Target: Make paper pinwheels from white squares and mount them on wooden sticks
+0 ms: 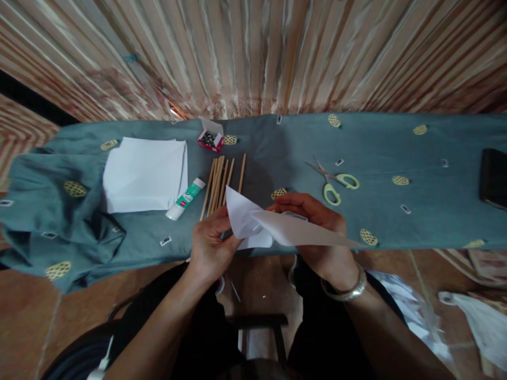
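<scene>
Between my two hands, over the table's front edge, is a white paper pinwheel (pixel 291 228) with its corners curled inward and its blades standing out. My left hand (pixel 212 248) pinches its left side between thumb and fingers. Around the right side my right hand (pixel 322 240) is closed, partly covered by a long blade; a small piece of something wooden shows by its fingertips. Just beyond my left hand lie several thin wooden sticks (pixel 216 182). Scissors (pixel 327 179) with pale green handles rest spread apart beyond my right hand.
A stack of white paper (pixel 146 174) is at the left, beside a glue stick (pixel 185 199). A small red box of metal pins (pixel 211 138) stands open at the back. Some dark object (pixel 493 178) sits at the right edge. A curtain (pixel 253 58) hangs behind the cloth-covered table (pixel 376 153).
</scene>
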A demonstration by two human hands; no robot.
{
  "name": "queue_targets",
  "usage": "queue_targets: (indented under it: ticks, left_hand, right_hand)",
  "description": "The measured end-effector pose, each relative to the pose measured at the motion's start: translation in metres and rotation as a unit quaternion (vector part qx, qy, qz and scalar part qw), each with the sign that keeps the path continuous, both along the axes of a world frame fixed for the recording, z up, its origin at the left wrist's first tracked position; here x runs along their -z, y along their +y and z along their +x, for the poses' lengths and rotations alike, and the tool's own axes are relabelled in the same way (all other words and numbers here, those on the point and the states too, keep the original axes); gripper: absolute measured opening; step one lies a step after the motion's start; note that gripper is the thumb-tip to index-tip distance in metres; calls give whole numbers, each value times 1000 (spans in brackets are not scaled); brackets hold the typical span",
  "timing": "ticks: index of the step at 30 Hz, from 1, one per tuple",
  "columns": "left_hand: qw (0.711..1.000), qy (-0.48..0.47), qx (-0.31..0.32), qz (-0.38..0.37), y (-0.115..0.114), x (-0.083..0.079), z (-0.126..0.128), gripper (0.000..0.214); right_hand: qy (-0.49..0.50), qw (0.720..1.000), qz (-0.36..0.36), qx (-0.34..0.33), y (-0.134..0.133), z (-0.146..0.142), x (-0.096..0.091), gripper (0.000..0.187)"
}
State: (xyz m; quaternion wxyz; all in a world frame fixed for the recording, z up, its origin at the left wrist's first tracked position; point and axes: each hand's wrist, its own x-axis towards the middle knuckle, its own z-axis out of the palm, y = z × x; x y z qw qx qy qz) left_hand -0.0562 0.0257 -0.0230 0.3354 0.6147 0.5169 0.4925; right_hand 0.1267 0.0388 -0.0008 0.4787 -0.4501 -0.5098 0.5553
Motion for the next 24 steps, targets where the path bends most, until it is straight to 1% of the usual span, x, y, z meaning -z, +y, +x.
queue_targets:
  ticks: [4, 7, 10, 12, 14, 18, 21, 24]
  left_hand:
    - [1000, 14, -14, 1, -1, 0, 1, 19]
    - [1000, 21, -20, -12, -1, 1, 1, 18]
    - [999, 21, -25, -26, 0, 6, 1, 13]
    - [999, 7, -28, -37, 2, 10, 1, 9]
    - [998, -24, -30, -59, 4, 14, 3, 7]
    - [986, -107, -30, -127, 9, 18, 7, 12]
    - [977, -135, -22, -165, 11, 19, 9, 16]
    - [971, -155, -20, -183, 11, 21, 9, 18]
  right_hand:
    - [20, 1000, -13, 16, 2, -4, 2, 22]
    - [39, 999, -37, 7, 6, -3, 8, 20]
    - [44, 998, -48, -17, 11, 0, 16, 27]
    - [18, 999, -27, -22, 13, 1, 21, 29]
    - [-26, 1000, 7, -13, 16, 0, 25, 31]
    - [-94, 994, 61, 9, 20, 1, 28, 32]
    - [-112, 991, 70, -7, 22, 4, 30, 33]
    - [-123, 990, 70, -27, 23, 8, 30, 35]
